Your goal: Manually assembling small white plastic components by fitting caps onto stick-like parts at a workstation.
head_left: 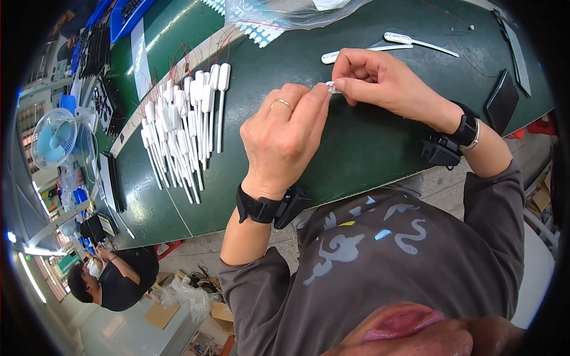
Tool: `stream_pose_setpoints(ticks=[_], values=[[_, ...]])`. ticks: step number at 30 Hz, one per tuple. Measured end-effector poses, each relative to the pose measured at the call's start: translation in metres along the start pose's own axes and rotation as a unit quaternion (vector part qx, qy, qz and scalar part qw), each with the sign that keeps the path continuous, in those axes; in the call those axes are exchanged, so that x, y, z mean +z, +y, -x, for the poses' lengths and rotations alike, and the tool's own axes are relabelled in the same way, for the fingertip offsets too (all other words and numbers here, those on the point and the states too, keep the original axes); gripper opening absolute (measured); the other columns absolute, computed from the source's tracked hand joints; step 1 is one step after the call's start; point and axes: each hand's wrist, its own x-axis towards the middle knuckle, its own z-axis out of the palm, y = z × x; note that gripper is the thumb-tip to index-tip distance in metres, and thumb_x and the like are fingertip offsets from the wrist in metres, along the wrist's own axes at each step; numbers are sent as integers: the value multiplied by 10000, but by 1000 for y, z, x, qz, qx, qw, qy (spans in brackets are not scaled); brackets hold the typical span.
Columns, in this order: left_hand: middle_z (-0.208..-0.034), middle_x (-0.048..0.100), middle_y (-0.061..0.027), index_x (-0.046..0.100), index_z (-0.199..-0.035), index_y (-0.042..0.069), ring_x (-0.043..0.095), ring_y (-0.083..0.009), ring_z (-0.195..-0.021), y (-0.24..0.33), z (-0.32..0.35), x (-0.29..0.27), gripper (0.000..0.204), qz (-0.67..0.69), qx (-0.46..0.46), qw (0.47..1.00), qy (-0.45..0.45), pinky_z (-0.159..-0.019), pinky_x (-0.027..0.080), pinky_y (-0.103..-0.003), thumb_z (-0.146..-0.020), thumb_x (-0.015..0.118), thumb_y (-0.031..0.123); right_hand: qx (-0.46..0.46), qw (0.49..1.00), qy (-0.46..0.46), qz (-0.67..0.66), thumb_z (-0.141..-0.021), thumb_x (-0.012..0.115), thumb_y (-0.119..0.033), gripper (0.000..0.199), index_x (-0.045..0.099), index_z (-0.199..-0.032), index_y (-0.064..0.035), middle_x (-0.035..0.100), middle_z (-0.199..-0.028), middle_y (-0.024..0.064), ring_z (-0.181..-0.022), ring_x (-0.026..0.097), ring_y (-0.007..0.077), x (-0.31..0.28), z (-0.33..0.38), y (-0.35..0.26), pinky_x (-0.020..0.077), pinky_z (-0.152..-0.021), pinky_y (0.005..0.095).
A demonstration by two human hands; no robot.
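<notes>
We take the green work table (356,148) as our landmark. On its left part lies the pile of white plastic sticks with thin wires (184,130). Over its middle our left hand (282,142) and right hand (380,80) meet on a small clear plastic piece (331,88). Behind the hands lie two loose white sticks (392,46), and farther back a clear plastic bag (285,12). At the table's right edge rests a flat black pad (502,99).

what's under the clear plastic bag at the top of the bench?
Under the clear plastic bag: a white perforated strip sticking out and thin red wires, on the green table. Anything deeper is cropped or blurred.
</notes>
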Motion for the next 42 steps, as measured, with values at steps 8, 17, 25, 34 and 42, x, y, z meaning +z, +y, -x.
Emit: stream_pose_setpoints(ticks=[8, 17, 25, 34, 42], values=[[-827, 644, 28, 666, -1012, 40, 511, -15, -637, 14, -7, -5, 135, 444, -407, 795, -76, -516, 380, -201, -888, 703, 78, -92, 978, 86, 165, -925, 617, -102, 78, 585, -917, -31, 528, -769, -42, -684, 433, 28, 8, 9, -12, 360, -594, 208], [-833, 658, 7, 640, -1031, 9, 517, 0, -693, 13, -9, -6, 145, 562, -481, 666, -99, -579, 368, -175, -936, 645, 119, -136, 962, 117, 206, -906, 632, -37, 49, 605, -934, -8, 567, -777, -15, -639, 442, 30, 11, 10, -9, 351, -535, 206], [-834, 667, -9, 628, -1007, 17, 562, -20, -720, 14, -6, 2, 126, 561, -460, 685, -68, -595, 393, -180, -938, 640, 122, -138, 960, 116, 214, -932, 625, -46, 56, 609, -952, 4, 584, -776, -7, -652, 475, 30, 13, 9, -8, 384, -552, 202], [-838, 661, -12, 608, -999, 14, 570, -25, -730, 17, -5, 6, 134, 531, -439, 723, -51, -599, 399, -179, -965, 627, 142, -95, 980, 87, 149, -959, 612, -78, 83, 603, -971, 4, 591, -832, -13, -720, 498, 34, 10, 8, -7, 419, -624, 207], [-799, 616, -27, 569, -1033, 42, 354, 17, -498, 17, -2, 8, 121, 533, -429, 728, -46, -430, 240, -167, -989, 597, 151, -91, 983, 81, 137, -978, 599, -103, 100, 606, -994, -5, 603, -870, -2, -787, 533, 48, 10, 9, -6, 447, -702, 219]])
